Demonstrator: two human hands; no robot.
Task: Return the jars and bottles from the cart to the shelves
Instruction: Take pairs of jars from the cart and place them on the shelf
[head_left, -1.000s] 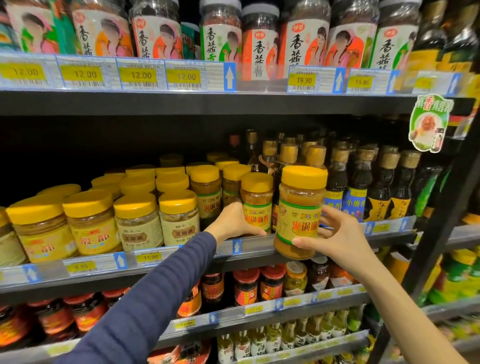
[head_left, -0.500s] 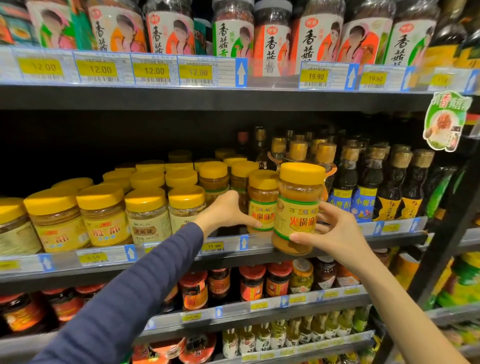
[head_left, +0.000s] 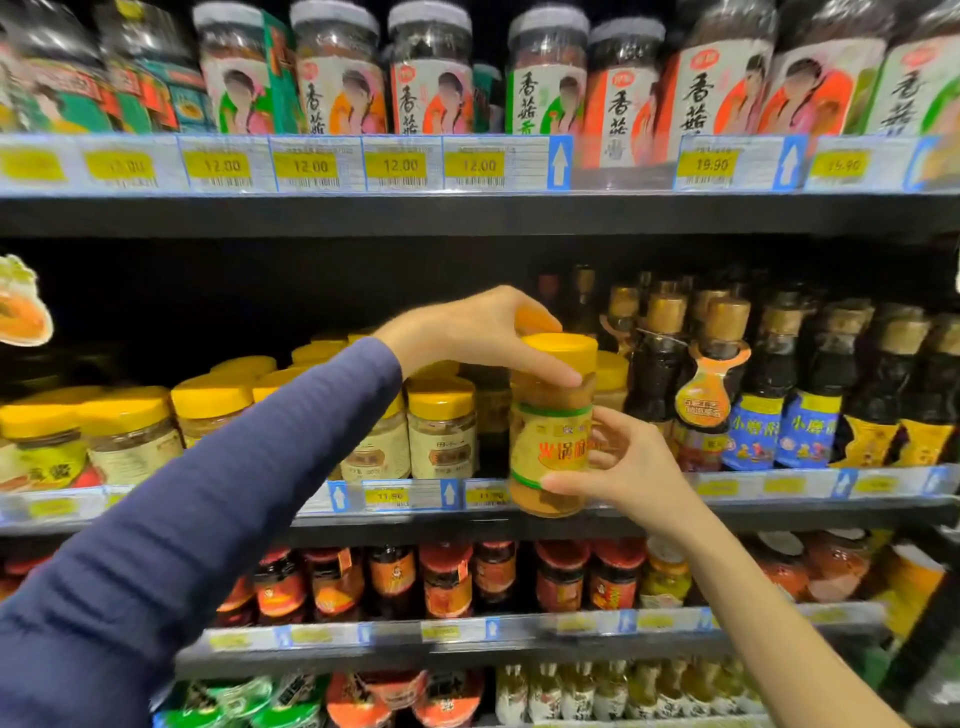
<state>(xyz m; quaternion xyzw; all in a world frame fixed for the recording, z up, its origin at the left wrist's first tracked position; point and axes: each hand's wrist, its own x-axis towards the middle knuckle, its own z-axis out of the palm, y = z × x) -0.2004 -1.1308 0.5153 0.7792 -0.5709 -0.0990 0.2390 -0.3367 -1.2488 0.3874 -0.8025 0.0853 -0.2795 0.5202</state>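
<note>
Shelving (head_left: 467, 213) fills the frame, four tiers visible. Top tier: tall labelled jars (head_left: 337, 73) above yellow price tags (head_left: 400, 166). Middle tier, left to centre: yellow-lidded jars (head_left: 441, 431); right: dark bottles (head_left: 810, 395). Lower tier: red-lidded jars (head_left: 447, 577). Centre frame: yellow-lidded sauce jar (head_left: 553, 441), upright, at the middle shelf's front edge. Right hand (head_left: 631, 467) curled around its lower body, thumb in front. Left hand (head_left: 478, 332), blue sleeve (head_left: 208, 509), reaches from lower left; its fingers close over a jar lid just behind, thumb touching the held jar's neck.
</note>
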